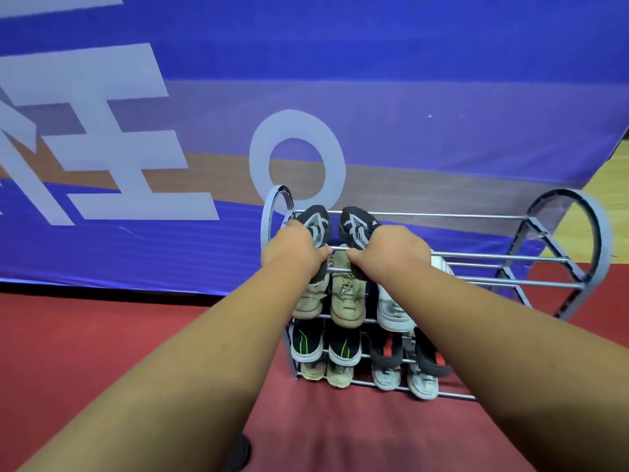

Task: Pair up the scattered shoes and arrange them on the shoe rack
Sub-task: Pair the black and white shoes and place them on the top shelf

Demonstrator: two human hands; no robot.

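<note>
A metal shoe rack (561, 257) is positioned on the red floor (85, 338), against a blue banner (408, 63) on the far side. Two black shoes with white mesh patterns are held at the left end of the top tier. The left shoe (316, 223) is gripped by the left hand (294, 248), with the fingers closed around its rear part. The right shoe (357, 226) is gripped in the same manner by the right hand (391, 253). Both toes are pointed toward the banner and rest at the far top rail.

On the tier below, a pair of beige shoes (347, 294) is stored at the left, with a white shoe (391, 311) just beside it on the right. Further pairs are stored on the lower tiers, including black shoes with green stripes (306, 340) and grey shoes (420, 381).
</note>
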